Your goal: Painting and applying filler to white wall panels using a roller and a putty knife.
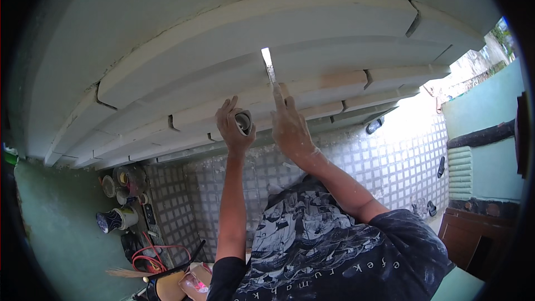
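Observation:
My right hand (292,130) grips a putty knife (268,62), its narrow metal blade pointing up at a white stepped moulding (256,22). The blade tip lies over one of the moulding's recessed bands; whether it touches cannot be told. To the left, my left hand (228,125) is closed round a small grey-white round thing with an open end (243,122), like a cup or a roll. White dust or paste marks both hands. Dark slots (366,79) cut the moulding's edges at intervals.
Below spreads a checked tile floor (390,156). Tubs and buckets (127,218) stand at the left by a green wall (56,217), near a red hose (161,256). Several shoes, one a dark shoe (374,126), lie about. Brown wooden panels (473,239) stand at lower right.

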